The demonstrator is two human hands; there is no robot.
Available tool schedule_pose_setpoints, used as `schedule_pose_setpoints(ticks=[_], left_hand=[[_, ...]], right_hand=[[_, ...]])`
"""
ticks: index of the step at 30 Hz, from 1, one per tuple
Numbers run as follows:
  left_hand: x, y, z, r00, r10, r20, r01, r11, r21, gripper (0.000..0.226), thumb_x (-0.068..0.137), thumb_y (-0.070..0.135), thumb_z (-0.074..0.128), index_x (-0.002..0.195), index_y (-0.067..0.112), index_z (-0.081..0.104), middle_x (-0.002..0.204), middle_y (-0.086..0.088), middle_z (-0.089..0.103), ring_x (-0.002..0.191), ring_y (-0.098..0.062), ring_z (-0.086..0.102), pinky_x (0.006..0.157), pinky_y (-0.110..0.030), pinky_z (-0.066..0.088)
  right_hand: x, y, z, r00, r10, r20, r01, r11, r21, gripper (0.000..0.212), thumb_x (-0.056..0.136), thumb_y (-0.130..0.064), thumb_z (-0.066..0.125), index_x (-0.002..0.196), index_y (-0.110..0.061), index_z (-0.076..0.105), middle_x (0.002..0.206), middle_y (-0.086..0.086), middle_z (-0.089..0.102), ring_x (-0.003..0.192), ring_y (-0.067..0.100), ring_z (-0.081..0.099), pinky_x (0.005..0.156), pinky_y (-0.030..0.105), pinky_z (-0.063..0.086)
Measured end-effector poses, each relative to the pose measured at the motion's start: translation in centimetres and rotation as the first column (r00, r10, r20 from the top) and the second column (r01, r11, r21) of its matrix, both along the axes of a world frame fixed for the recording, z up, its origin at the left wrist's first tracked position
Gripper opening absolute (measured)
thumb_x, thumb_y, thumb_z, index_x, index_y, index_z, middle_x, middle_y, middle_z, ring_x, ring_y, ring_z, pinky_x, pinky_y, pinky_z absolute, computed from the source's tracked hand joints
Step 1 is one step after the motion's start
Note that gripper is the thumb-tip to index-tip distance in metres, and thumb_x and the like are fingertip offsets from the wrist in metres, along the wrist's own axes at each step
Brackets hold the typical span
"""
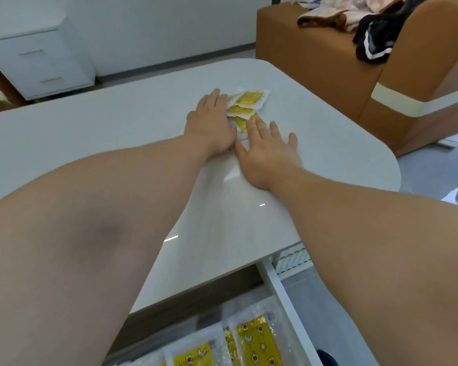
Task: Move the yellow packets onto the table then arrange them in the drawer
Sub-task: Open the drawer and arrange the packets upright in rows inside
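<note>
A small heap of yellow packets [246, 103] with white edges lies on the white table [117, 133], toward its far right. My left hand [209, 122] lies flat with straight fingers, its fingertips against the left side of the heap. My right hand [269, 146] rests flat beside it, its fingers touching the nearest packet. Below the table's near edge the drawer [283, 294] stands pulled out. Yellow packets [254, 339] in clear wrappers lie flat inside it, partly hidden by my forearms.
A brown sofa [328, 75] with clothes piled on it stands right of the table. A white cabinet with drawers [37, 62] stands at the far left by the wall. Grey floor shows to the right of the table.
</note>
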State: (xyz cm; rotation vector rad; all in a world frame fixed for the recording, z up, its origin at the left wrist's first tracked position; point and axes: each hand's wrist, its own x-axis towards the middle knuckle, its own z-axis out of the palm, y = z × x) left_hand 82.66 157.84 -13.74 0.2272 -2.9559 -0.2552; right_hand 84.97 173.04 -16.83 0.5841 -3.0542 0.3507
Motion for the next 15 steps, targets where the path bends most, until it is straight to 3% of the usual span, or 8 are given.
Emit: schedule_pose_setpoints(ticks=[2, 5, 11, 15], left_hand=[[-0.9, -0.5, -0.3, 0.998, 0.005, 0.061, -0.006, 1.0, 0.011, 0.076, 0.096, 0.041, 0.048, 0.16, 0.02, 0.015, 0.169, 0.002, 0.005, 0.155, -0.023, 0.008, 0.121, -0.047, 0.022], [-0.6, -1.3, -1.4, 0.992, -0.018, 0.125, 0.02, 1.0, -0.017, 0.067, 0.101, 0.049, 0.037, 0.159, 0.021, 0.022, 0.168, 0.002, 0.015, 0.152, -0.024, 0.021, 0.119, -0.044, 0.025], [3.3, -2.3, -1.6, 0.997, 0.023, 0.08, -0.014, 0.994, -0.106, 0.051, 0.103, 0.043, 0.032, 0.146, 0.019, 0.044, 0.155, -0.001, 0.039, 0.134, -0.032, 0.043, 0.106, -0.046, 0.037], [8.4, -2.0, -1.7, 0.997, 0.08, 0.023, -0.072, 0.966, -0.247, 0.046, 0.1, 0.044, 0.035, 0.132, 0.015, 0.054, 0.133, -0.009, 0.052, 0.115, -0.035, 0.05, 0.09, -0.045, 0.04]], right_hand=[[-0.3, 0.0, -0.2, 1.0, 0.004, 0.018, -0.004, 0.999, 0.033, 0.069, 0.103, -0.058, 0.012, 0.163, -0.026, 0.004, 0.171, -0.006, 0.002, 0.157, 0.023, -0.002, 0.122, 0.06, 0.002], [-0.3, 0.0, -0.2, 0.999, -0.022, -0.028, 0.023, 0.999, 0.043, 0.068, 0.103, -0.055, 0.015, 0.162, -0.022, 0.013, 0.169, -0.003, 0.015, 0.157, 0.024, 0.004, 0.121, 0.061, 0.004], [0.3, 0.0, 0.1, 0.989, -0.078, -0.123, 0.085, 0.995, 0.055, 0.062, 0.102, -0.051, 0.024, 0.146, -0.014, 0.046, 0.15, 0.01, 0.04, 0.146, 0.028, 0.028, 0.12, 0.06, 0.012], [1.1, 0.0, 0.7, 0.99, -0.066, -0.126, 0.064, 0.998, -0.018, 0.056, 0.104, -0.047, 0.029, 0.144, -0.012, 0.045, 0.15, 0.009, 0.044, 0.147, 0.027, 0.028, 0.122, 0.055, 0.014]])
